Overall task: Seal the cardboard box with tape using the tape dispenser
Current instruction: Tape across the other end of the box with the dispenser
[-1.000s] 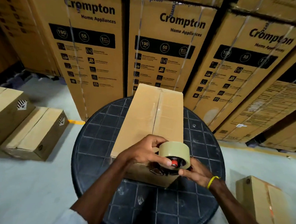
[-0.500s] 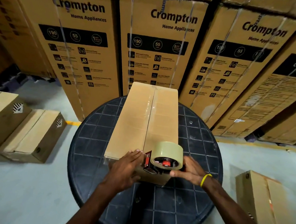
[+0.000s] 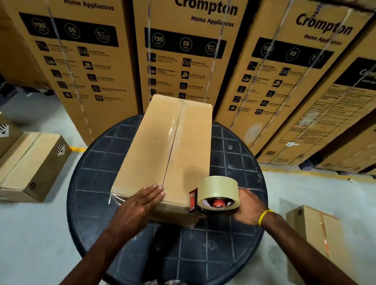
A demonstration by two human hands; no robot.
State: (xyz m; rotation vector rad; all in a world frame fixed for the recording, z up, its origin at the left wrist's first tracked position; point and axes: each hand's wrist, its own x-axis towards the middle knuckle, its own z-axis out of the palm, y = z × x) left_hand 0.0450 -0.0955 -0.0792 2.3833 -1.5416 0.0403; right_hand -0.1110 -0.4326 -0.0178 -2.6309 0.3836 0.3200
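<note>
On the round dark surface (image 3: 236, 166) in front of me the long cardboard box (image 3: 160, 145) lies lengthwise, its far end pointing at the tall Crompton cartons (image 3: 187, 55), its top flaps closed along a middle seam. My left hand (image 3: 142, 203) lies flat on the near end of the box top, fingers straight and together, the tips just left of the seam. Half a second ago those fingers were bunched at the near edge right beside the dispenser; a second ago they were curled over its front.

My right hand (image 3: 248, 208), with a yellow band (image 3: 263, 216) at the wrist, grips the tape dispenser (image 3: 214, 198) from behind the roll. The dispenser has moved right: it was at the seam on the near edge, and now sits at the box's near right corner, well clear of my left hand.

A glossy streak runs along the seam farther up, probably clear tape, though I cannot be sure from the sheen alone.

Smaller boxes lie on the floor to the left (image 3: 29, 166) and right (image 3: 315, 236).
</note>
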